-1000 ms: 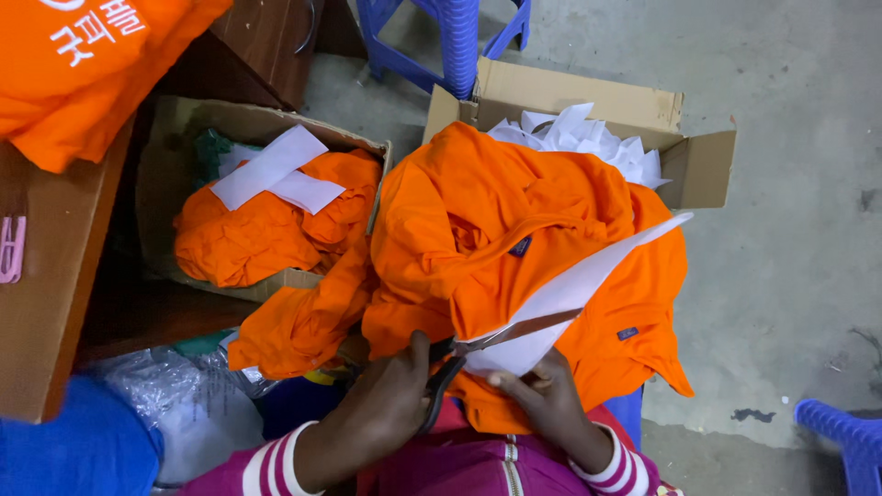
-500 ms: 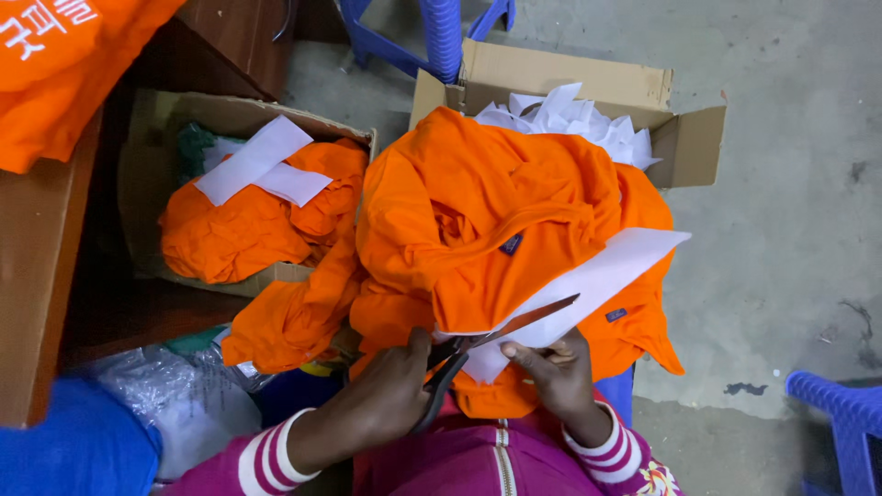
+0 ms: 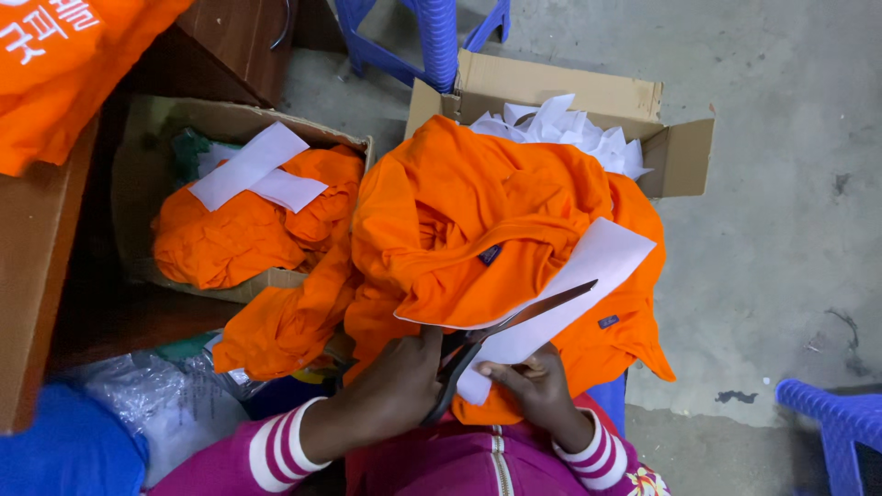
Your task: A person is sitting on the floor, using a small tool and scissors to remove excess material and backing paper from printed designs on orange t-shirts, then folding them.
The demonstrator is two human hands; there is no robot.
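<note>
The person sits with an orange garment (image 3: 496, 220) heaped on the lap, so both hands can work just above it. The left hand (image 3: 400, 386) is closed around the handles of the scissors (image 3: 501, 335); the blades stand open and point up to the right, along the edge of a white sheet (image 3: 588, 276). The right hand (image 3: 533, 390) pinches the lower end of this sheet, probably to keep it tight for the blades. The sheet lies on the garment, just beyond both hands, and the blades touch it or almost touch it.

An open cardboard box (image 3: 680, 152) behind the garment holds many white scraps (image 3: 560, 129). A second box (image 3: 165, 119) on the left holds more orange cloth (image 3: 239, 239) with two white strips (image 3: 253, 170) on top.
</note>
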